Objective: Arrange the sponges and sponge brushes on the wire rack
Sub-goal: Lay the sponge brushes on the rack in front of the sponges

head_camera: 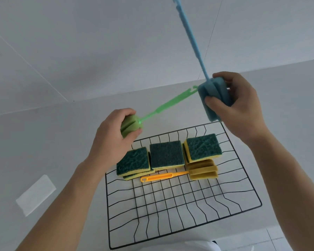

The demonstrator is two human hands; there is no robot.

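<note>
A black wire rack (179, 211) lies on the white counter. Along its far side sit green-and-yellow sponges: a left stack (133, 163), a middle one (166, 153) and a right stack (202, 146). In front of them lies an orange sponge brush (201, 171), its handle pointing left. My left hand (112, 138) grips the head of a green sponge brush (131, 124) above the rack's far left corner, handle pointing up and right. My right hand (241, 104) holds the head of a blue sponge brush (214, 95) above the far right corner, handle pointing up.
A white rectangular sheet (35, 194) lies on the counter left of the rack. The near half of the rack holds nothing. A white wall rises behind the counter. A tiled floor (272, 240) shows at the bottom right past the counter edge.
</note>
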